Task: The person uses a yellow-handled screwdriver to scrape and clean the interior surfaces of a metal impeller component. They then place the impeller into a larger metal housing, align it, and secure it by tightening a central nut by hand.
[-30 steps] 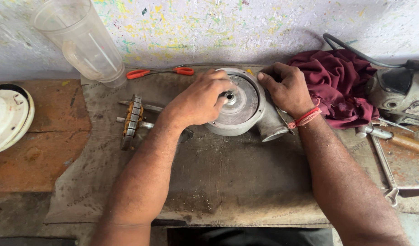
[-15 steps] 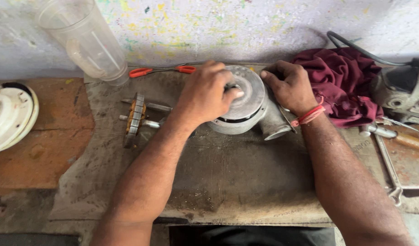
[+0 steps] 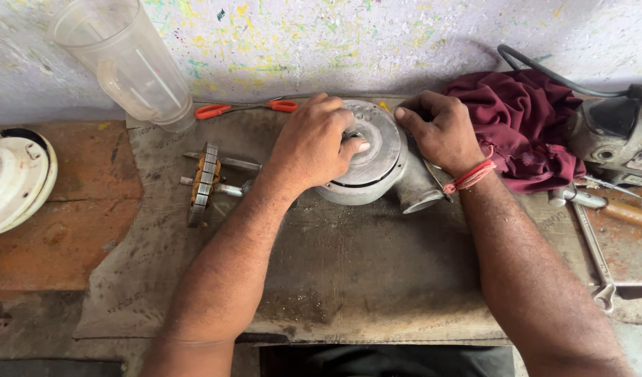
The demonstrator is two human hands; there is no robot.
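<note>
Two hands: both were on the round grey metal housing (image 3: 366,157) at upper centre of the frame.
Left hand (image 3: 310,146): lay curled over the housing's top, thumb pressed near its middle.
Right hand (image 3: 443,132): gripped the housing's right edge, fingers closed on it.
Housing: rested on the table (image 3: 349,279), its spout pointing to the lower right.
Progress: apparently mid-way; the wound rotor (image 3: 206,183) lay apart at left, not fitted.
Around: red-handled pliers (image 3: 244,108), clear jar (image 3: 129,63), maroon cloth (image 3: 520,126), spanner (image 3: 593,255).
</note>
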